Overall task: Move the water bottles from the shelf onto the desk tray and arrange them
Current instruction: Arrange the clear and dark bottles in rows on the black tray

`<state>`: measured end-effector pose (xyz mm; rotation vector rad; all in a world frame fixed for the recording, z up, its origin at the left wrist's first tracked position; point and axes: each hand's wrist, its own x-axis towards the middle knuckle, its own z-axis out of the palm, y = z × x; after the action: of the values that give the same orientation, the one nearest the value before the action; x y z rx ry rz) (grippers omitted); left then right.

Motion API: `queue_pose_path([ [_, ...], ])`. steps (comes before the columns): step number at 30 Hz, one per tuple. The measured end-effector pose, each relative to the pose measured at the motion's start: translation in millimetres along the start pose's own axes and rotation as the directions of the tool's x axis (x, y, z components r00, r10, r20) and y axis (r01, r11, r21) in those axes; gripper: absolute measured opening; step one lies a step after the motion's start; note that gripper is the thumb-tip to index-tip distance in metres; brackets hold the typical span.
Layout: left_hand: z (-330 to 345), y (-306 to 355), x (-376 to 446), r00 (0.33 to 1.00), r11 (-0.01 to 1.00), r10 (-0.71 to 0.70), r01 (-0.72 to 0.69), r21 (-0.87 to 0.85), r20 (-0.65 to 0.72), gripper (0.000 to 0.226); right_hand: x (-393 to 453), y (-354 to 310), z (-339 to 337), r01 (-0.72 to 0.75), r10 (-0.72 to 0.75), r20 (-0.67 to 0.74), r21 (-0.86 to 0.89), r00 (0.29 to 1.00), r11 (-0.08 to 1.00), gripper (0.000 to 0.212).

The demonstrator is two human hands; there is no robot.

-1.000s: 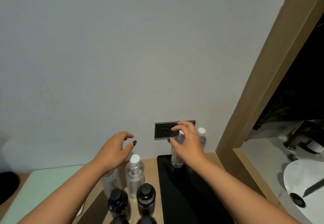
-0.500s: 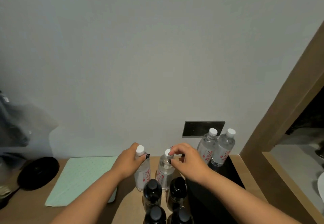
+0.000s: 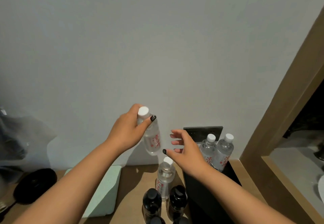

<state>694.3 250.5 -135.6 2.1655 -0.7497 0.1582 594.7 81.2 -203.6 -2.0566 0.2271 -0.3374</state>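
Note:
My left hand (image 3: 128, 132) grips a clear water bottle (image 3: 152, 139) near its white cap and holds it tilted in the air above the wooden desk. Just right of that bottle my right hand (image 3: 185, 151) hovers with fingers spread, holding nothing. Another clear water bottle (image 3: 165, 176) stands on the desk below the hands. Two more water bottles (image 3: 217, 151) stand together at the far end of the black tray (image 3: 210, 201), against the wall.
Several dark bottles (image 3: 164, 203) stand in front of the clear one, left of the tray. A pale green mat (image 3: 107, 192) and a black round object (image 3: 35, 185) lie to the left. A black wall socket plate (image 3: 201, 132) and a wooden frame (image 3: 280, 101) are at the right.
My left hand has lifted one water bottle off the desk and tilted it. My right hand has let go of the other bottle's cap and risen, fingers spread.

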Motion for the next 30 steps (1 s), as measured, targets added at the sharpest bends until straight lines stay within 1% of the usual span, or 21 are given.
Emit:
queue_pose_path([
  [2,-0.8,23.9,6.9,0.999,0.996,0.044,-0.046,-0.079,-0.022,0.029,1.2,-2.9,-6.1,0.034,-0.035,-0.040,-0.019,0.999,0.999,0.066],
  [5,14.0,55.7,12.8,0.995,0.983,0.097,-0.100,-0.153,-0.028,0.026,0.7,-1.1,-27.7,0.048,-0.062,-0.116,-0.117,0.991,0.992,0.064],
  [7,32.6,72.0,13.1,0.992,0.977,0.123,-0.122,-0.172,-0.007,0.025,-2.9,5.4,-46.5,0.030,-0.048,-0.100,-0.176,0.994,0.984,0.066],
  [11,81.1,88.5,8.7,0.984,0.970,0.138,-0.112,-0.215,0.112,0.025,-17.0,30.8,-76.9,-0.005,0.005,-0.002,-0.161,1.000,0.987,0.064],
  [13,106.5,92.3,5.8,0.976,0.965,0.130,-0.083,-0.250,0.177,0.024,-25.9,50.2,-87.7,-0.036,0.035,-0.008,-0.159,0.999,0.987,0.061],
  [16,141.5,97.1,0.0,0.956,0.949,0.094,-0.002,-0.315,0.276,0.025,-39.8,83.4,-99.5,-0.104,0.103,-0.020,-0.119,0.995,0.987,0.056],
  [19,173.2,95.0,-3.6,0.928,0.954,0.076,0.039,-0.297,0.365,0.027,-52.3,115.4,-102.6,-0.194,0.194,-0.014,-0.086,0.981,0.977,0.058],
  [23,205.4,86.2,0.5,0.904,0.975,0.043,0.054,-0.214,0.426,0.034,-58.9,158.4,-98.6,-0.295,0.294,-0.030,-0.056,0.955,0.954,0.066],
  [28,225.6,78.7,7.7,0.915,0.991,-0.026,0.076,-0.109,0.403,0.034,-47.7,194.3,-91.4,-0.359,0.357,-0.055,-0.050,0.933,0.932,0.072],
  [30,231.1,75.1,9.9,0.912,0.985,-0.063,0.123,-0.122,0.406,0.033,-42.6,203.6,-86.4,-0.384,0.381,-0.055,-0.041,0.923,0.923,0.069],
])
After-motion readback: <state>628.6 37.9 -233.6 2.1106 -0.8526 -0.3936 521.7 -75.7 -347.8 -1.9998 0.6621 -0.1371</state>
